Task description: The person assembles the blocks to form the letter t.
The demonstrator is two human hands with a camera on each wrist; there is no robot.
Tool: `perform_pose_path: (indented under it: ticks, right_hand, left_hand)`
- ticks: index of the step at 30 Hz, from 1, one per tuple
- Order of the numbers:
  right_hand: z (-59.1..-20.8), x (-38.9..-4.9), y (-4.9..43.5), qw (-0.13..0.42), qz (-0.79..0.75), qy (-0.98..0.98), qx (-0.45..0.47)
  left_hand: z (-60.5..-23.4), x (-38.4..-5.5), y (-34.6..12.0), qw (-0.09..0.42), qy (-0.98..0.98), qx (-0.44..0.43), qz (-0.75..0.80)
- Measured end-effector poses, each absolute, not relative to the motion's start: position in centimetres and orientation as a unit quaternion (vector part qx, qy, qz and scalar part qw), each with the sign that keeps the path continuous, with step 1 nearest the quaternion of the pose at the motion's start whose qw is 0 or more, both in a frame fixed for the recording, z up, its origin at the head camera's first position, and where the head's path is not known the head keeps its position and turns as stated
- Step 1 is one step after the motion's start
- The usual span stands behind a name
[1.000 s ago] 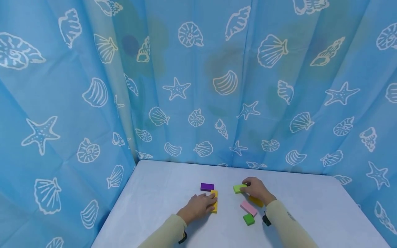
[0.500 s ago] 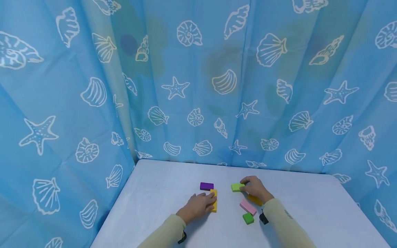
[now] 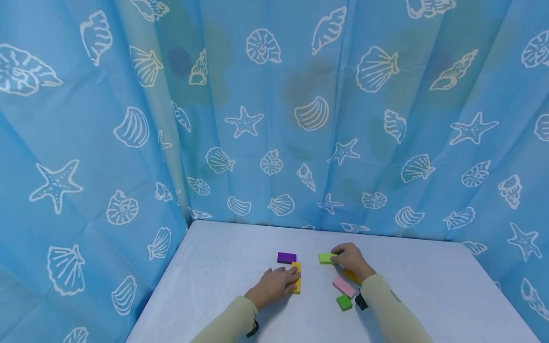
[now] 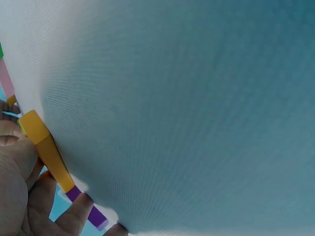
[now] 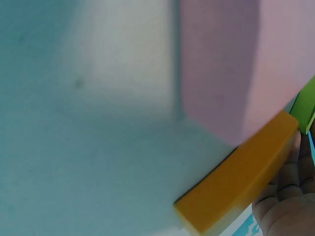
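The right hand (image 3: pixel 351 259) pinches a lime block (image 3: pixel 325 258). The left hand (image 3: pixel 271 286) — grip loosely spread — touches a yellow block (image 4: pixel 55 162) just beside a purple block (image 3: pixel 286 257).

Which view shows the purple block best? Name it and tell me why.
The head view: the purple block shows almost whole there. The left wrist view shows it partly hidden by the left hand; the right wrist view lacks it.
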State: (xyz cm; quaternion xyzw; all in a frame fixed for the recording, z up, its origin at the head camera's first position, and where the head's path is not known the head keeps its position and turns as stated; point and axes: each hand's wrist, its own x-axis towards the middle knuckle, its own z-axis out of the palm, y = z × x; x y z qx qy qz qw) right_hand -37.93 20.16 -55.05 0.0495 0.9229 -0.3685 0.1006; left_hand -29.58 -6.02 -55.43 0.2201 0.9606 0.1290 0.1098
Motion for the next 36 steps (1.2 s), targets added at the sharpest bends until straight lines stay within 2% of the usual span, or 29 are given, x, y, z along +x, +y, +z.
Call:
perform_pose_path:
  ticks: [36]
  right_hand:
    - [-55.0,-38.5,16.4,0.092,-0.378,0.920,0.053]
  left_hand:
    - [-55.2,-29.4,-5.9,0.114,0.963,0.211,0.127]
